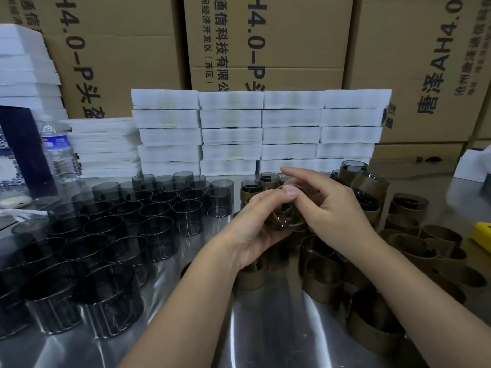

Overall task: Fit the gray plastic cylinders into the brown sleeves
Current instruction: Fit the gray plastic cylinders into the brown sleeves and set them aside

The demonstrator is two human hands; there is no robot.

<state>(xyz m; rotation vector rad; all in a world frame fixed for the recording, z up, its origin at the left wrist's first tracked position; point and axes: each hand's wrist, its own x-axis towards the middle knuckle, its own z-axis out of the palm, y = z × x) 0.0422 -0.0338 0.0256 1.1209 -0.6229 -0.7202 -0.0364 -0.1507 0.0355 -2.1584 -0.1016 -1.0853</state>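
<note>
Several gray see-through plastic cylinders stand upright in rows on the left of the shiny metal table. Empty brown sleeves lie clustered on the right. Sleeves with cylinders fitted in them are piled at the back right. Both hands meet above the table's middle around one brown sleeve. My left hand cups it from the left, thumb on top. My right hand grips it from the right, index finger stretched over it. Whether a cylinder sits inside it is hidden.
Stacks of white foam trays line the back of the table, with large cardboard boxes behind them. A water bottle stands at the left. A yellow object shows at the right edge.
</note>
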